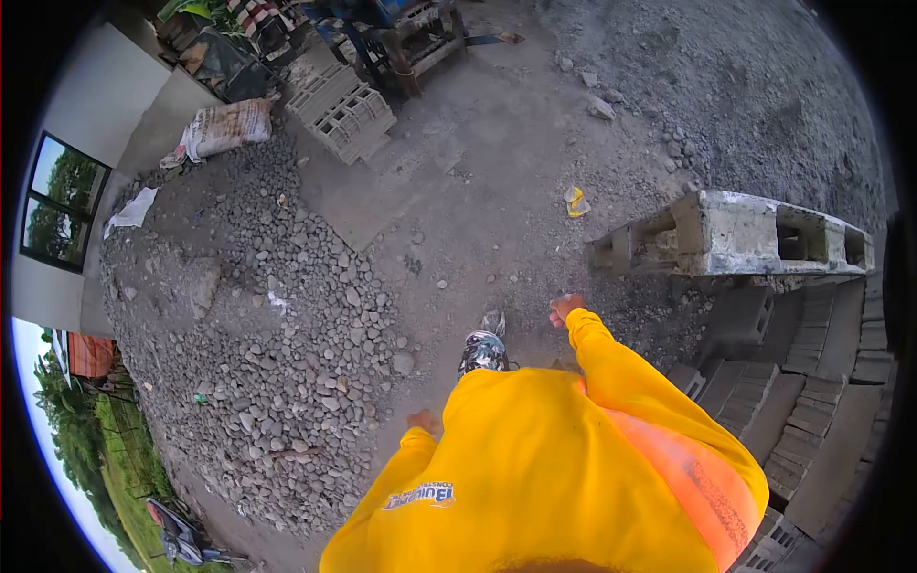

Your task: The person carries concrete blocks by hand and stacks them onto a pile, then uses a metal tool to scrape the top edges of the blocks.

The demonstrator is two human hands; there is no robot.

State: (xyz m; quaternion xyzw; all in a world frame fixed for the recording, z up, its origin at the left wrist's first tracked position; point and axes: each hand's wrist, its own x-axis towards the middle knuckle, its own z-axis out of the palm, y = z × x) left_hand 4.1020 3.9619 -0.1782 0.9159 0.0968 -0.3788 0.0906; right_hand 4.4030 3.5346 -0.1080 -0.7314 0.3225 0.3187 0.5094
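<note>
My right hand (565, 308) is in front of my body at the end of a yellow sleeve. Its fingers are curled in, and no object shows in them. My left hand (421, 420) hangs low beside the yellow shirt, near the edge of the gravel heap (315, 382). Its fingers are too small and partly hidden to make out. One leg in patterned trousers (483, 353) shows between the hands, with the foot on dusty ground. Neither hand touches anything in view.
To the right, hollow concrete blocks (750, 234) rest on a raised row, with more stacked blocks (812, 420) below. A yellow wrapper (576, 201) lies on the ground. Ahead stand grey blocks (342, 110) and a blue machine (382, 38). A filled sack (224, 129) lies by the wall.
</note>
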